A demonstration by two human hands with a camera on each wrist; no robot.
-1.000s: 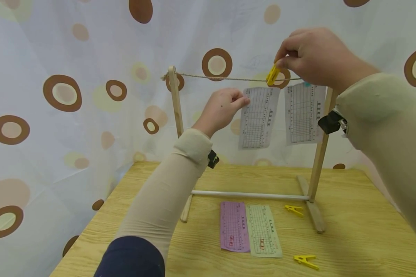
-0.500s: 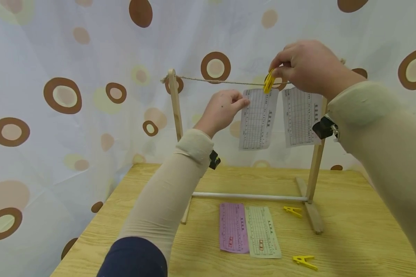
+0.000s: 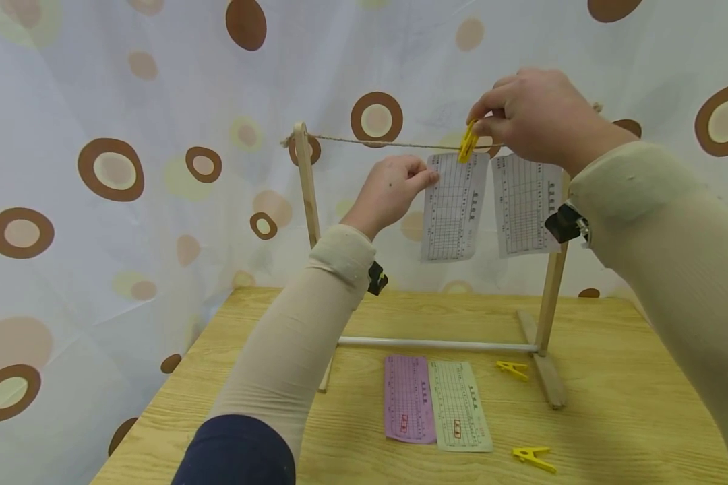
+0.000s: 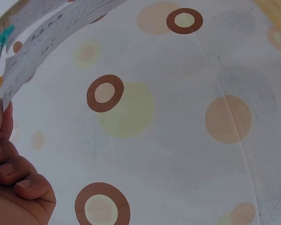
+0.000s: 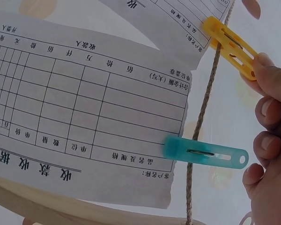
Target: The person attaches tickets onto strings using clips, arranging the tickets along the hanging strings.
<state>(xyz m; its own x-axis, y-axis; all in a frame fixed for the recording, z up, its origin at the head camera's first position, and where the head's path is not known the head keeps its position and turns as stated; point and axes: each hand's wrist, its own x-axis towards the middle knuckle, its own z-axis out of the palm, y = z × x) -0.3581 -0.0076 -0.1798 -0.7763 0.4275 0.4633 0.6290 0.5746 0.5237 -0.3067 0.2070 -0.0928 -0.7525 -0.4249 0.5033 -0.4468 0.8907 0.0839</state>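
My left hand point(image 3: 391, 192) pinches the upper left edge of a white printed receipt point(image 3: 455, 209) hanging just under the rope point(image 3: 382, 142). Between thumb and forefinger, my right hand point(image 3: 540, 114) holds a yellow clothespin point(image 3: 468, 143). In the right wrist view, the yellow clothespin point(image 5: 230, 47) crosses the rope, its tip overlapping the receipt's corner point(image 5: 196, 35). Beside it, a second white receipt point(image 3: 528, 205) hangs from the rope by a teal clothespin point(image 5: 201, 152), which my right hand hides in the head view.
The rope is strung on a wooden stand with a right post point(image 3: 555, 289) and a white lower bar point(image 3: 437, 344). On the table point(image 3: 631, 377) lie a purple receipt point(image 3: 408, 397), a pale green receipt point(image 3: 460, 404) and two yellow clothespins point(image 3: 512, 369). A patterned curtain hangs behind.
My right hand has brought the yellow clothespin slightly down and left, so its tip now overlaps the receipt's top edge. The left hand has kept its pinch, almost still.
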